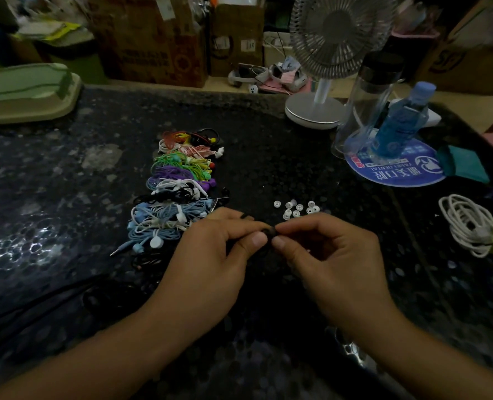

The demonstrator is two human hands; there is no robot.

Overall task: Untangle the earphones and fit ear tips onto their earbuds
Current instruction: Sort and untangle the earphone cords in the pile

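Dark speckled countertop (66, 174). On it, left of your hands, a row of bundled earphones (178, 186): red and yellow farthest, then pink, green, purple, white, black, light blue nearest. Your left hand (210, 255) and right hand (323, 249) meet at centre; both pinch one small black earbud (269, 232), thumb and forefinger curled on it from either side. Its cord is hard to trace against the dark top. Loose white ear tips (295, 209) lie scattered just beyond your right fingers, not touching them.
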